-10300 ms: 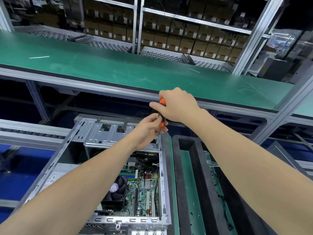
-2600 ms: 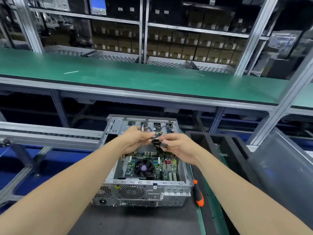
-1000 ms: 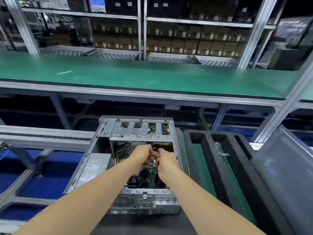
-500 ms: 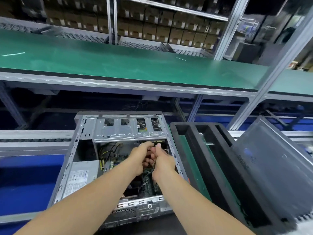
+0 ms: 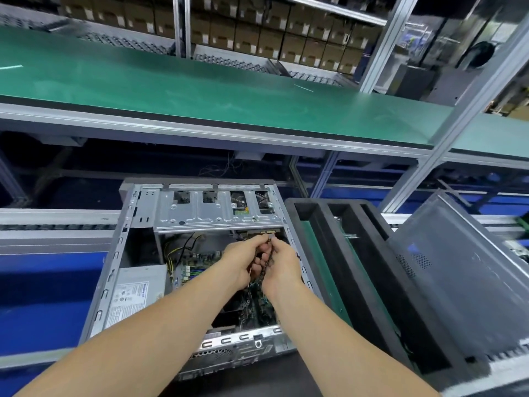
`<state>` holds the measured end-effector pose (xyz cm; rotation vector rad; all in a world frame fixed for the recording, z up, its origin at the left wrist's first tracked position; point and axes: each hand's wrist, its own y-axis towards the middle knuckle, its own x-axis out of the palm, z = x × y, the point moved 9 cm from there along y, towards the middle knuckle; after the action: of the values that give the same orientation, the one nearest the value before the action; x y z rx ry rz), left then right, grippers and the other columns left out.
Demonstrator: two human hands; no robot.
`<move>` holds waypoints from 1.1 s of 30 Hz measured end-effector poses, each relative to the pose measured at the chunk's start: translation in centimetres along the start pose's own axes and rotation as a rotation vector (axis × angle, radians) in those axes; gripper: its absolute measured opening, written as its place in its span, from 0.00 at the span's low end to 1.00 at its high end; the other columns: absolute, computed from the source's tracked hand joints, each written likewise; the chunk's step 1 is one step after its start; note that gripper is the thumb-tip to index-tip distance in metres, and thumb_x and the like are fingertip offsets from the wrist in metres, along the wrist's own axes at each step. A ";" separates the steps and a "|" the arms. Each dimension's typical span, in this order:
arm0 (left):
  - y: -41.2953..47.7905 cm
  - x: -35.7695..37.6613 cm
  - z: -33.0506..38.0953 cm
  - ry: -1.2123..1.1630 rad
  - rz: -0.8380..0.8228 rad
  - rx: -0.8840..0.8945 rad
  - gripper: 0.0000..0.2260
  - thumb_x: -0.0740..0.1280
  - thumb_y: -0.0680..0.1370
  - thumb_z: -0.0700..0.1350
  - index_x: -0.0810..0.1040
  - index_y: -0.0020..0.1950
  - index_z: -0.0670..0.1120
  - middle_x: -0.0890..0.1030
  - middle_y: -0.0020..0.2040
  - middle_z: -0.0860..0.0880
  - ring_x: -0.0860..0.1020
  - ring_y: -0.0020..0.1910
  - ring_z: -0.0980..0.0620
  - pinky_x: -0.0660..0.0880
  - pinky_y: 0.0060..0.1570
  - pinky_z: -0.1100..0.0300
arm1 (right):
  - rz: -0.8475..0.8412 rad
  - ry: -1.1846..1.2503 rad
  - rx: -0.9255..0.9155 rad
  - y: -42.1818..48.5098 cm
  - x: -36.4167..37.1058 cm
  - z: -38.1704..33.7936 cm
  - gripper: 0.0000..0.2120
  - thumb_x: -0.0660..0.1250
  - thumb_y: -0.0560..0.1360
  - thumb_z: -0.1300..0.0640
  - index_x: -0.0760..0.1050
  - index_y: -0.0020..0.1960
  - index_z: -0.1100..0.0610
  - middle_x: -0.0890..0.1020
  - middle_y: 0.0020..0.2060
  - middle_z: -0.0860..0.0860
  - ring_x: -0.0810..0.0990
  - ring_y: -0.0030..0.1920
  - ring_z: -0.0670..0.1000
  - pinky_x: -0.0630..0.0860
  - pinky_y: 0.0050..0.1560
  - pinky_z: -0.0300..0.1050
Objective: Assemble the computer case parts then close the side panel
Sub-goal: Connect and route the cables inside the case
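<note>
The open computer case (image 5: pixel 120 253) lies on its side at the centre, with its metal drive cage (image 5: pixel 211 207) at the far end, a silver power supply (image 5: pixel 134 293) at left and the motherboard (image 5: pixel 200 262) partly hidden under my arms. Both hands are inside it, just below the drive cage. My left hand (image 5: pixel 240 265) and my right hand (image 5: pixel 280 267) pinch a dark braided cable (image 5: pixel 264 267) between them, its pale connector held at the fingertips. The grey side panel (image 5: pixel 463 285) leans tilted at the right, off the case.
A black foam tray (image 5: pixel 369 267) with long slots and green lining sits right of the case. A green-topped shelf (image 5: pixel 200 90) runs across above, carried by aluminium posts (image 5: pixel 446 133). Roller rails (image 5: pixel 57 222) run at the left. Cardboard boxes (image 5: pixel 257 32) fill the far racks.
Over the last second both hands have stayed inside the case on the cable, shifting slightly toward the drive cage. The camera has swung right, bringing the side panel further into view.
</note>
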<state>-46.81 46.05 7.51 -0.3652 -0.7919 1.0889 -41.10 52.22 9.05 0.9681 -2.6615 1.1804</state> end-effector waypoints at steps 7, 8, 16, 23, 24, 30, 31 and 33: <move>0.1 0.1 0.3 -0.091 0.084 0.090 0.13 0.78 0.74 0.44 0.84 0.54 0.37 0.76 0.30 0.47 0.68 0.23 0.56 0.63 0.20 0.67 | 0.037 0.012 -0.069 0.2 -0.3 -0.1 0.16 0.65 0.85 0.52 0.80 0.63 0.64 0.79 0.40 0.56 0.76 0.35 0.50 0.74 0.33 0.41; 0.1 0.0 0.4 -0.102 0.089 0.102 0.15 0.78 0.72 0.42 0.84 0.55 0.35 0.77 0.32 0.46 0.68 0.24 0.56 0.63 0.20 0.66 | 0.042 0.021 -0.074 0.1 -0.3 0.0 0.17 0.65 0.85 0.51 0.80 0.63 0.65 0.81 0.42 0.57 0.77 0.37 0.51 0.75 0.34 0.41; -0.5 0.0 0.9 -0.058 0.143 0.169 0.15 0.78 0.72 0.41 0.83 0.55 0.36 0.79 0.33 0.45 0.69 0.23 0.54 0.64 0.21 0.64 | 0.075 -0.014 -0.073 -0.3 -0.9 -0.3 0.19 0.69 0.83 0.48 0.82 0.60 0.64 0.81 0.45 0.57 0.76 0.35 0.50 0.76 0.36 0.41; -0.4 -0.1 0.9 -0.045 0.158 0.185 0.17 0.77 0.72 0.42 0.83 0.56 0.33 0.79 0.34 0.45 0.69 0.24 0.53 0.64 0.22 0.63 | 0.048 0.036 -0.064 -0.6 -0.6 -0.4 0.20 0.67 0.84 0.50 0.80 0.62 0.67 0.80 0.48 0.59 0.77 0.43 0.53 0.75 0.39 0.42; -0.4 -0.1 0.9 -0.040 0.157 0.183 0.17 0.77 0.72 0.42 0.83 0.56 0.33 0.79 0.34 0.45 0.69 0.25 0.53 0.64 0.23 0.63 | 0.042 0.044 -0.060 -0.7 -0.5 -0.3 0.20 0.67 0.84 0.50 0.80 0.63 0.67 0.80 0.48 0.59 0.77 0.44 0.53 0.75 0.39 0.42; -0.3 -0.1 0.8 -0.030 0.162 0.175 0.17 0.77 0.74 0.43 0.83 0.57 0.33 0.79 0.35 0.45 0.70 0.26 0.53 0.65 0.24 0.63 | 0.019 0.070 -0.045 -0.4 -0.3 -0.1 0.18 0.67 0.84 0.49 0.81 0.61 0.63 0.80 0.50 0.58 0.77 0.46 0.53 0.76 0.42 0.43; -0.3 -0.1 0.8 -0.031 0.164 0.172 0.17 0.77 0.74 0.43 0.83 0.56 0.33 0.79 0.34 0.46 0.71 0.25 0.53 0.66 0.24 0.63 | 0.020 0.071 -0.049 -0.4 -0.3 -0.1 0.18 0.68 0.83 0.49 0.81 0.61 0.63 0.80 0.50 0.58 0.77 0.46 0.53 0.76 0.41 0.43; -0.3 -0.1 0.8 -0.037 0.170 0.175 0.16 0.77 0.74 0.44 0.83 0.55 0.33 0.79 0.32 0.47 0.71 0.24 0.54 0.66 0.24 0.63 | 0.017 0.079 -0.054 -0.3 -0.3 -0.1 0.18 0.68 0.83 0.49 0.80 0.63 0.64 0.81 0.51 0.58 0.78 0.46 0.53 0.77 0.43 0.43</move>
<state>-47.23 45.71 8.17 -0.2685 -0.7016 1.3175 -40.75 52.31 9.21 0.8731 -2.6305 1.1197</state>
